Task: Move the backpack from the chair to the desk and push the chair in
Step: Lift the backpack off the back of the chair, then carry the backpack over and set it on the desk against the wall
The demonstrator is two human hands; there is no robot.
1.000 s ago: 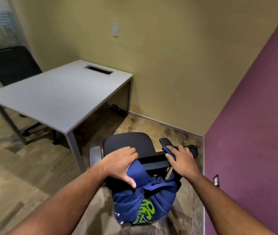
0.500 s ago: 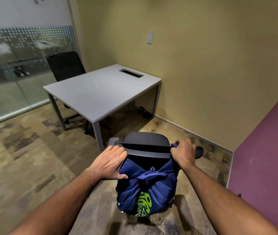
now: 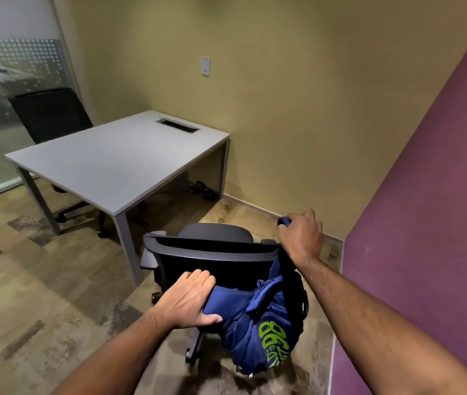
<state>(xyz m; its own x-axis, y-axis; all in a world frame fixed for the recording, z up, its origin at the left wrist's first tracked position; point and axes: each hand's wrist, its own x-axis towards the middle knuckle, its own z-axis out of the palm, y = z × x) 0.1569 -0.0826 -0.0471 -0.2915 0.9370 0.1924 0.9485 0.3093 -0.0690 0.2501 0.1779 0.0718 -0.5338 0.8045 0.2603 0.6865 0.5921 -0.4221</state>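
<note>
Grey desk (image 3: 118,163) nearby, right hand (image 3: 302,238) grip clenched around backpack (image 3: 263,323) strap, left hand (image 3: 186,302) clasping its top.

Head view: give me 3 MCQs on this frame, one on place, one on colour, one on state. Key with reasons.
1. Where is the backpack?
A. On the desk top
B. Hanging behind the backrest of the near chair
C. On the floor under the desk

2. What colour is the lettering on the backpack?
A. Green
B. Red
C. White

3. What is the right hand doing?
A. Resting flat on the desk
B. Hanging free at the side
C. Closed on a blue strap at the top corner of the chair's backrest

Key:
1 B: the bag hangs behind the near chair, and the desk top is bare.
2 A: green print on blue fabric.
3 C: its fingers wrap the blue strap, while the left hand grips the bag's upper edge.
</note>
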